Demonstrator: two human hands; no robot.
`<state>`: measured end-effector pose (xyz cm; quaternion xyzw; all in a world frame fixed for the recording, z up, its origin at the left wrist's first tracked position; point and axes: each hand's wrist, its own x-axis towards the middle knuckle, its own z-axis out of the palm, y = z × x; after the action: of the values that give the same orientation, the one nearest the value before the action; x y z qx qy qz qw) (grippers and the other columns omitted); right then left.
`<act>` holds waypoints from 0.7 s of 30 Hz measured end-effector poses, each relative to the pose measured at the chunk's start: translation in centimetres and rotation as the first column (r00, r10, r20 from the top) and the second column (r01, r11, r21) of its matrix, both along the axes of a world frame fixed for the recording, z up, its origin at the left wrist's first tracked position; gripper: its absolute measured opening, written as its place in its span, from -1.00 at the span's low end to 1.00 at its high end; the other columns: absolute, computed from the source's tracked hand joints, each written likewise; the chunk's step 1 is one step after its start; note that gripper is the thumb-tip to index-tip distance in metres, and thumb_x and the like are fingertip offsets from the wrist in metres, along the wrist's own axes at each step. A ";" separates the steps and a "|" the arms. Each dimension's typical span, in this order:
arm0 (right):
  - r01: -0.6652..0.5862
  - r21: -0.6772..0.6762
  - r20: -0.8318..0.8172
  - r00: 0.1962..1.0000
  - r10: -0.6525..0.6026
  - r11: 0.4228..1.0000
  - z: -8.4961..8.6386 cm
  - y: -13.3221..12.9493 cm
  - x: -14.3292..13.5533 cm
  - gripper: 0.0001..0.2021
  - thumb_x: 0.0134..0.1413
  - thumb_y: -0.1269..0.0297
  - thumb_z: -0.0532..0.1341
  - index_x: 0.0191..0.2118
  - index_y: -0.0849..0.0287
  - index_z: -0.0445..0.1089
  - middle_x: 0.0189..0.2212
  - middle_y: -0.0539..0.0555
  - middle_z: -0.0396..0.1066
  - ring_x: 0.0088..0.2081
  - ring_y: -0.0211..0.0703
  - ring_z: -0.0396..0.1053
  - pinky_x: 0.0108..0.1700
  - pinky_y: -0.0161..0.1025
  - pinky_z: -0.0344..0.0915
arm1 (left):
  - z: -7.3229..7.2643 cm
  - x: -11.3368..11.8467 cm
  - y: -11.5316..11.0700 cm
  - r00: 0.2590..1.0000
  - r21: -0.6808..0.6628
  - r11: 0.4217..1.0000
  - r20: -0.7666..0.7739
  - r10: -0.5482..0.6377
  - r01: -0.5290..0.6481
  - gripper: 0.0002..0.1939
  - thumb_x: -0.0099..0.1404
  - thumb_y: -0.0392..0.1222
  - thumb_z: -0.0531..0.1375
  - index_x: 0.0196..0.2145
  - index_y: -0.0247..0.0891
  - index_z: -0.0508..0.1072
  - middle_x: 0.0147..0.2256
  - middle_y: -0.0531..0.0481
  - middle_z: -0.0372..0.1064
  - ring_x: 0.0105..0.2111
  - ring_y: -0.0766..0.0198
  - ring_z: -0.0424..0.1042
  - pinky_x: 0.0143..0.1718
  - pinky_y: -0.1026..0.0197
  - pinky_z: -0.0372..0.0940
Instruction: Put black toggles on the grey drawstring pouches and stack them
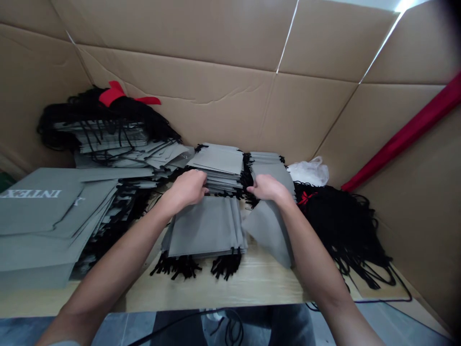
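As L grip [191, 186] & R grip [266, 186] curl inward nr bags [203, 228], can't tell if holding.

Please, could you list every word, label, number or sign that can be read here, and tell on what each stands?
"INTEX": white, upside down, on the large grey sheet at far left; it may continue past the picture's edge.
Unreadable: small white mark beside it, too blurred.

Grey bags [204, 228], mostly stacked flat
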<state>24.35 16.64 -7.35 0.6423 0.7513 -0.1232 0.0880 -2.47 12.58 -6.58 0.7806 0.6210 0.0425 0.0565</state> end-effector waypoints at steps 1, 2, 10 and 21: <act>0.070 0.049 0.045 0.996 -0.073 0.996 -0.1 0.4 0.8 -0.60 0.49 0.09 0.37 0.26 0.20 0.49 0.22 0.24 0.52 0.15 0.10 0.57 0.18 0.13 0.58 | 0.5 0.2 -0.5 0.999 0.031 0.999 0.029 -0.014 0.014 -0.69 0.58 -0.03 0.32 0.11 -0.28 0.58 0.07 -0.17 0.57 0.03 0.05 0.60 0.08 -0.06 0.57; 0.130 0.083 0.084 0.987 -0.137 0.988 -0.3 0.8 1.5 -0.59 0.48 0.10 0.39 0.27 0.20 0.49 0.24 0.26 0.50 0.16 0.12 0.56 0.19 0.13 0.58 | 1.1 0.4 -1.1 0.997 0.063 0.997 0.063 -0.039 0.035 -0.78 0.59 -0.08 0.29 -0.04 -0.29 0.63 -0.08 -0.14 0.62 -0.08 0.08 0.61 0.01 0.02 0.54; 0.277 0.195 0.158 0.938 -0.309 0.941 -3.0 2.0 2.6 -0.55 0.48 0.13 0.39 0.32 0.19 0.45 0.27 0.25 0.48 0.16 0.12 0.56 0.16 0.14 0.60 | 7.4 2.1 -7.2 0.885 0.320 0.935 0.377 -0.273 0.153 -0.53 0.56 -0.02 0.10 -0.49 -0.24 0.48 -0.53 0.07 0.39 -0.51 0.32 0.31 -0.45 0.20 0.12; 0.175 0.246 0.091 0.975 -0.202 0.953 -0.6 1.1 2.4 -0.60 0.47 0.12 0.40 0.23 0.26 0.51 0.18 0.26 0.54 0.10 0.08 0.59 0.13 0.08 0.61 | 9.0 1.8 -10.3 0.754 0.451 0.884 0.538 -0.378 0.121 -0.55 0.55 -0.05 0.17 -0.50 -0.21 0.49 -0.57 0.08 0.28 -0.55 0.33 0.17 -0.50 0.21 0.04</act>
<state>26.73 17.73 -7.92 0.7231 0.6895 -0.0033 0.0420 -0.63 2.29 2.44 0.7964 0.4352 0.4069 0.1036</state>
